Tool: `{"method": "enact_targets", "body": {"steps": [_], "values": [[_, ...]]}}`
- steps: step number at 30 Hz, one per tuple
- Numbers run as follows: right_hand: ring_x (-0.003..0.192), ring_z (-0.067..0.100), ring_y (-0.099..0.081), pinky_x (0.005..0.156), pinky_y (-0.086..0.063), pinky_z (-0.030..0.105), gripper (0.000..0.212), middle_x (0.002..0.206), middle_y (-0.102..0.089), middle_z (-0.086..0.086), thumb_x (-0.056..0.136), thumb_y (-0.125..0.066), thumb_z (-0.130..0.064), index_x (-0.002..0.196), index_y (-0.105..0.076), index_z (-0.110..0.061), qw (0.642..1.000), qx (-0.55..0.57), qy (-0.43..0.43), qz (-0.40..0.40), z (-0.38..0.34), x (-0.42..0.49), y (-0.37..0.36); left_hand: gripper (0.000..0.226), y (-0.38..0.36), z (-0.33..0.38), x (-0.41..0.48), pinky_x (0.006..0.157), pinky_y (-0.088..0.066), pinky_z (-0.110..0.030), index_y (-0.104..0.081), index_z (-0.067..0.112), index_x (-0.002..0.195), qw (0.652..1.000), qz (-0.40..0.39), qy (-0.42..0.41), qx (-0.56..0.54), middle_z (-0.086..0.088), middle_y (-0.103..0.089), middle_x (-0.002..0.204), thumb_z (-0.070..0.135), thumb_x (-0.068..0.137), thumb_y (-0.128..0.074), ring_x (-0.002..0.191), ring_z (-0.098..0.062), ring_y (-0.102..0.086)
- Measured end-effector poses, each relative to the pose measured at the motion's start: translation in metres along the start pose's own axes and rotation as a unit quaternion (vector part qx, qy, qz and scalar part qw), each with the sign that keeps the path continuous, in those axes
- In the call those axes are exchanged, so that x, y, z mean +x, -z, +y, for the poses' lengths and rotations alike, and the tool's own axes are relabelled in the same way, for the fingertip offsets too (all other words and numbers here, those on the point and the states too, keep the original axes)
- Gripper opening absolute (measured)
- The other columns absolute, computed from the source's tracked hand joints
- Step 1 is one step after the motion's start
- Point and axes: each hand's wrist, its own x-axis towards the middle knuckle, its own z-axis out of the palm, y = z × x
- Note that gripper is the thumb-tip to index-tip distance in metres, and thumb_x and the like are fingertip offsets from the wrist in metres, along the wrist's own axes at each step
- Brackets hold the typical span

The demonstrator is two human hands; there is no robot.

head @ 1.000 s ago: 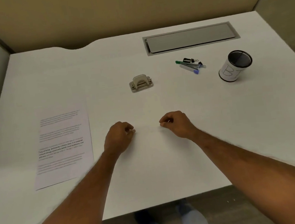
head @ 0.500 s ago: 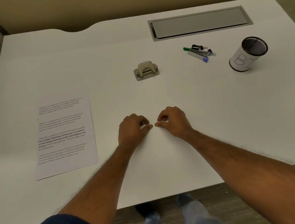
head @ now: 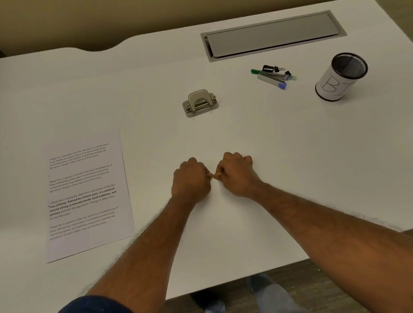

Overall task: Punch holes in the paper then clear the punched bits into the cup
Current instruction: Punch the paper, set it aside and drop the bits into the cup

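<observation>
The left hand (head: 191,182) and right hand (head: 238,175) rest clenched and empty, thumbs meeting, near the desk's (head: 305,171) front edge, while the paper (head: 86,195) lies toward the left edge, long axis front-to-back, nearer the left hand.

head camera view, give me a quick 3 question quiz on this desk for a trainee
1. True or false: the small silver metal hole punch sits on the printed white paper sheet.
2. Which lies nearest the white-wrapped black mesh cup? A the sheet, B the cluster of pens and black binder clips, C the punch.
3. What do the curled left hand and right hand hold?
Key: 1 false; 2 B; 3 nothing visible.
</observation>
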Motion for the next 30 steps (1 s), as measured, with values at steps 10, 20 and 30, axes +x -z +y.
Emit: {"method": "enact_targets", "body": {"steps": [10,20,30], "values": [[0.079,0.02,-0.053,0.087,-0.037,0.039,0.033,0.072,-0.055,-0.005,0.094,-0.057,-0.03,0.062,-0.052,-0.022,0.976,0.182,-0.122,0.011,0.035,0.006,0.04,0.021,0.017,-0.008,-0.001,0.082,-0.044,-0.038,-0.06,0.016,0.089,0.997,-0.023,0.003,-0.077,-0.007,-0.056,0.102,0.032,0.098,-0.049,0.096,-0.027,-0.056],[0.064,0.003,-0.048,0.069,-0.039,0.021,0.028,0.07,-0.052,-0.002,0.093,-0.061,-0.02,0.069,-0.056,-0.009,0.91,0.395,-0.113,0.05,0.069,-0.006,0.1,0.035,0.046,0.041,0.034,0.068,-0.04,-0.029,-0.044,0.024,0.063,0.985,-0.01,-0.025,-0.173,0.0,-0.051,0.079,0.028,0.097,-0.054,0.075,-0.016,-0.051],[0.073,0.018,-0.048,0.072,-0.041,0.027,0.034,0.078,-0.053,0.014,0.094,-0.059,-0.018,0.085,-0.061,0.014,0.903,0.355,-0.137,0.199,0.143,0.004,0.207,0.032,0.095,0.18,0.119,0.052,-0.029,-0.021,-0.049,0.015,0.065,0.967,0.02,-0.121,-0.223,0.006,-0.047,0.061,0.021,0.097,-0.053,0.055,-0.007,-0.043]]}}
